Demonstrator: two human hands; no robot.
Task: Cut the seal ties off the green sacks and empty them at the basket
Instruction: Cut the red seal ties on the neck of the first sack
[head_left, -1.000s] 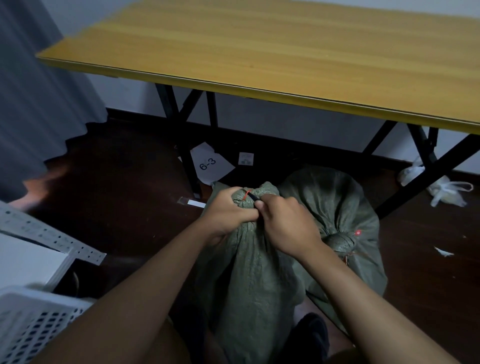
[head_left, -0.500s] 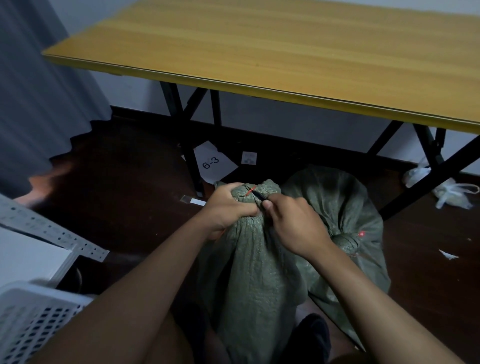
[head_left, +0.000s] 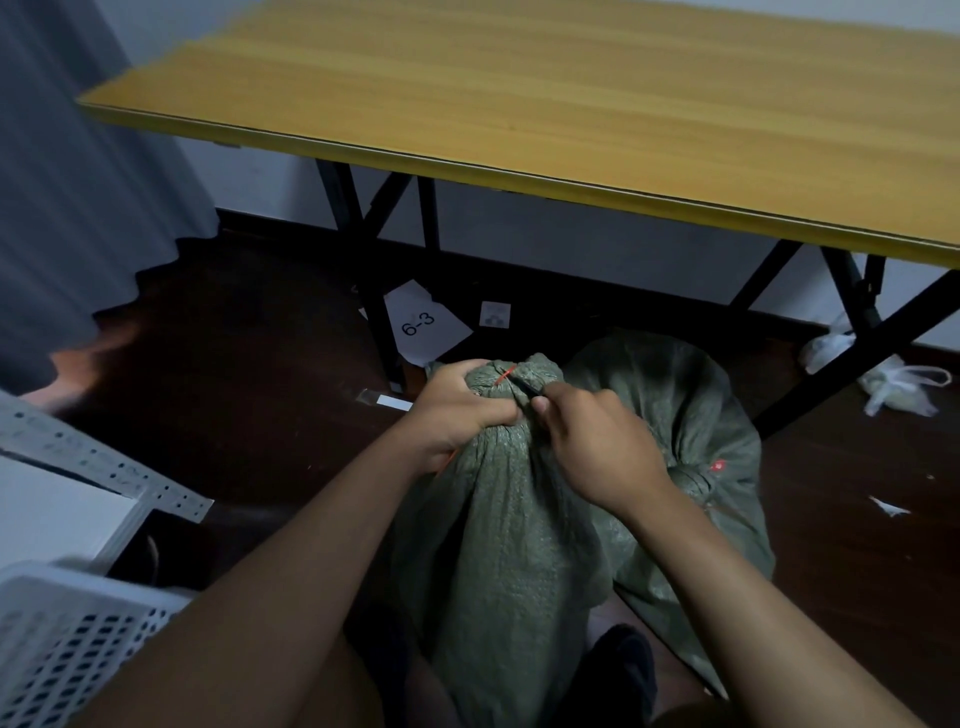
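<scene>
White perforated basket (head_left: 67, 644) at near left corner, on the floor, partly cut off by the frame edge. Just beyond it a white slotted rack piece (head_left: 104, 467). Grey curtain (head_left: 78, 208) hangs far left. Wooden table (head_left: 571, 114) with black legs spans the far side. Under it on the dark floor, a paper sheet marked "6-3" (head_left: 421, 327) and a small white label (head_left: 495, 314).

Left hand (head_left: 457, 410) clenches the bunched neck of the near green sack (head_left: 509, 545), fingers curled round the fabric just below the tied top. Sack stands upright at centre, near the person, right of the basket. Red seal tie (head_left: 504, 375) shows at the gathered top, between the two hands. Right hand (head_left: 597, 441) grips a thin dark tool (head_left: 527, 387), its tip against the sack neck beside the tie; cannot tell what kind of tool it is. Tie still on the sack.

Second green sack (head_left: 691, 415) lies behind and to the right, touching the first, its neck also closed with a red seal (head_left: 718, 466). Far right by the table leg, white plastic bags (head_left: 898, 384). Small white scrap (head_left: 889, 506) on floor at right.
</scene>
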